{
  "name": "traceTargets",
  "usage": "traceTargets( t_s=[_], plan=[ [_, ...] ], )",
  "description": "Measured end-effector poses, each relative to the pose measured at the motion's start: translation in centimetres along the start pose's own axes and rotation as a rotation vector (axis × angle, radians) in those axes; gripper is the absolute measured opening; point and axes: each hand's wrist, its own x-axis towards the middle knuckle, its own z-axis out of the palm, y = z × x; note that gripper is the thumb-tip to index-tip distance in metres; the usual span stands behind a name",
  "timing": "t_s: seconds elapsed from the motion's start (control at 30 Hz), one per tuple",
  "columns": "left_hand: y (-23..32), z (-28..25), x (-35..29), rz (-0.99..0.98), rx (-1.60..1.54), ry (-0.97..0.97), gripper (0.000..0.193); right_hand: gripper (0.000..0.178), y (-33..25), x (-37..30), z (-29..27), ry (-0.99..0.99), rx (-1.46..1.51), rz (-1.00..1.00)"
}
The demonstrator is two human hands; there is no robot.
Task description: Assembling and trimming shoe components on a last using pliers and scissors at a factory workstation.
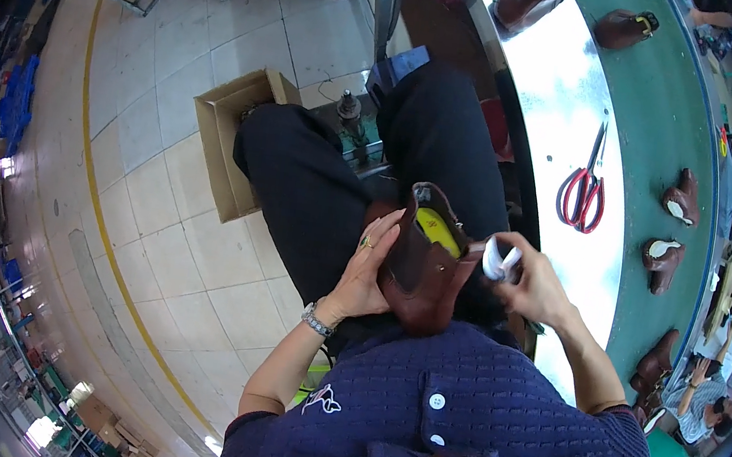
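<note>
A brown leather ankle boot (421, 284) rests in my lap with its opening facing up, and a yellow-green lining or insert (438, 230) shows inside. My left hand (365, 269) is closed along the boot's left side, fingers pressed on the leather. Close to the boot's right edge, my right hand (536, 286) pinches a curled white piece (498, 260); whether it is paper or cloth I cannot tell. Its fingertips are partly hidden behind the white piece. Scissors with red handles (584, 199) lie on the shiny metal tabletop (570, 98) to my right.
Beyond the tabletop runs a green conveyor (657, 126) carrying several brown boots. An open cardboard box (212, 157) stands on the tiled floor by my left knee. A machine part (350, 109) rises between my knees. People sit at the far right.
</note>
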Motion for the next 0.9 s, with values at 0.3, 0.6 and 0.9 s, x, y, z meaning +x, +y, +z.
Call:
traceTargets(
  t_s=[0.3, 0.6, 0.9],
  plan=[
    [0.6, -4.8, 5.7, -0.008, -0.136, -0.080, 0.088, 0.028, 0.0, 1.3, -4.4, -0.008, -0.473, 0.202],
    [4.3, -13.3, 6.4, -0.641, -0.597, 0.344, 0.059, 0.023, 4.6, -0.5, -5.4, 0.301, -0.319, 0.128],
    [1.2, -14.9, 8.0, -0.671, -0.557, 0.324, 0.061, 0.032, 6.1, -1.8, -3.8, 0.257, -0.397, 0.337]
  ],
)
